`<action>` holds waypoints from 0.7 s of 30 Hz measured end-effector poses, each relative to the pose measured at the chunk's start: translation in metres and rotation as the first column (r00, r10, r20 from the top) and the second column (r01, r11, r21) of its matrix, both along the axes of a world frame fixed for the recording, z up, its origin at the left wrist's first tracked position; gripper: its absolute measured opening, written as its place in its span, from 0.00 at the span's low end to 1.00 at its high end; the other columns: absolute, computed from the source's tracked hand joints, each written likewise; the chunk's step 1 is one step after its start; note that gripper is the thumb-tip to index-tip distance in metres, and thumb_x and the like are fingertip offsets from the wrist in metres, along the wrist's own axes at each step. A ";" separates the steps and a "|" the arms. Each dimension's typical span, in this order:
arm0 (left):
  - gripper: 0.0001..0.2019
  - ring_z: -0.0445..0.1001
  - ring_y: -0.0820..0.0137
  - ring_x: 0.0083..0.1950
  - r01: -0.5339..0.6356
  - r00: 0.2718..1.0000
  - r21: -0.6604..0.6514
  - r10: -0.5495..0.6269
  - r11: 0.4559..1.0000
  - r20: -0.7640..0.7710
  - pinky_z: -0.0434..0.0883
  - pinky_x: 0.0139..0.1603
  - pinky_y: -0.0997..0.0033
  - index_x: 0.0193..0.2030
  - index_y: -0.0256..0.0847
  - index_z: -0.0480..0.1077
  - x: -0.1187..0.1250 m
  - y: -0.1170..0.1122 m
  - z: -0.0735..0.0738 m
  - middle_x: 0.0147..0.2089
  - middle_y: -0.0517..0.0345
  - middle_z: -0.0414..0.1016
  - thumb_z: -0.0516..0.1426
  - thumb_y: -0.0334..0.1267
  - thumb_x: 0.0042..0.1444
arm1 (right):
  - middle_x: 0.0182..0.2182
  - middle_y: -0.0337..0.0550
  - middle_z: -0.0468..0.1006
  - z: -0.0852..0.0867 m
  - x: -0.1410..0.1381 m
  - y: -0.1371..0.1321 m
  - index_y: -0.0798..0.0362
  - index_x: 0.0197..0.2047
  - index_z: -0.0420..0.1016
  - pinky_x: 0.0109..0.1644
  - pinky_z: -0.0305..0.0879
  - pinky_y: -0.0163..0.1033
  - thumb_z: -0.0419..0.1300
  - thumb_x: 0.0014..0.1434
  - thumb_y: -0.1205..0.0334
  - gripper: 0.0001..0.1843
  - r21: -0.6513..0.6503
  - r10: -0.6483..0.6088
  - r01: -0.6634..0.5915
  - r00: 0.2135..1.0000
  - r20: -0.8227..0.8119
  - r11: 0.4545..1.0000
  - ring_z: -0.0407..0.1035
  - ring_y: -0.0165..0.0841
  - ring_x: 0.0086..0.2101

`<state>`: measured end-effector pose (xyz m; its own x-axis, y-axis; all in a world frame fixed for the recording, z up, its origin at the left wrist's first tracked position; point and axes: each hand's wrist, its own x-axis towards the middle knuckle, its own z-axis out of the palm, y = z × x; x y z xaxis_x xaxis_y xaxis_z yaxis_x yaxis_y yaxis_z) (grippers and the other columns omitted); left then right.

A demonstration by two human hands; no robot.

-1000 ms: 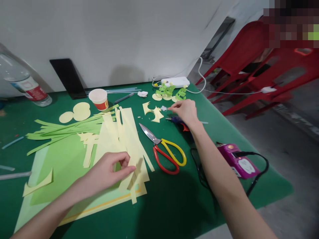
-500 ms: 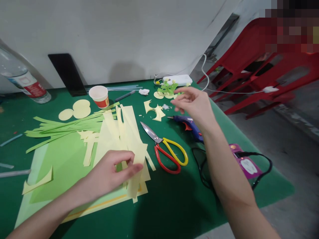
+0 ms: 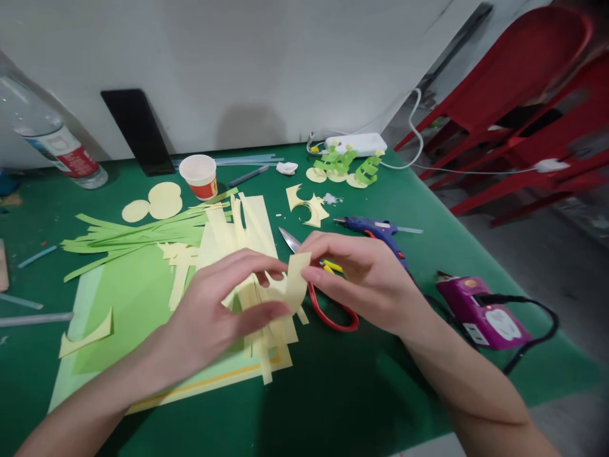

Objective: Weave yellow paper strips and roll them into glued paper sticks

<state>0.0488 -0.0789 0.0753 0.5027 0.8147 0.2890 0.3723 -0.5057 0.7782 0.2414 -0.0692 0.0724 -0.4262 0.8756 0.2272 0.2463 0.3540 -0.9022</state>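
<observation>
A pale yellow paper strip (image 3: 297, 282), bent into a curve, is between my two hands over the table. My left hand (image 3: 223, 292) has it at its left end, the thumb and fingers around the paper. At the right edge my right hand (image 3: 361, 273) pinches it between thumb and fingers. Partly hidden under the right hand lie scissors (image 3: 333, 315) with one red and one yellow handle. Beneath my left hand are loose yellow strips (image 3: 221, 231) and a green paper sheet (image 3: 137, 292). Green paper strips (image 3: 128, 238) lie to the left.
A blue glue gun (image 3: 375, 227) and a purple box (image 3: 480, 311) with a black cable are on the right. Behind stand a paper cup (image 3: 198, 178), a phone (image 3: 137, 130), a bottle (image 3: 61, 143) and green paper curls on yellow discs (image 3: 356, 181). Red chairs (image 3: 514, 108) are beyond the table.
My right hand has come back from near the green curls to the yellow strip and gripped its edge. My left hand has raised the strip slightly. The view has shifted a little.
</observation>
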 end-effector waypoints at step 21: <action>0.05 0.72 0.74 0.29 0.000 0.994 0.200 -0.022 0.980 0.108 0.71 0.40 0.65 0.31 0.37 0.73 0.000 -0.001 0.002 0.28 0.59 0.76 0.60 0.25 0.49 | 0.23 0.47 0.72 0.002 -0.011 -0.016 0.62 0.29 0.69 0.28 0.58 0.39 0.54 0.50 0.76 0.04 0.397 0.011 -0.082 0.984 0.177 0.914 0.60 0.30 0.26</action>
<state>0.0486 -0.0801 0.0776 0.4676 0.7301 0.4983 0.2846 -0.6581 0.6971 0.2306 -0.0851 0.0744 -0.5267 0.7037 0.4768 0.3554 0.6918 -0.6285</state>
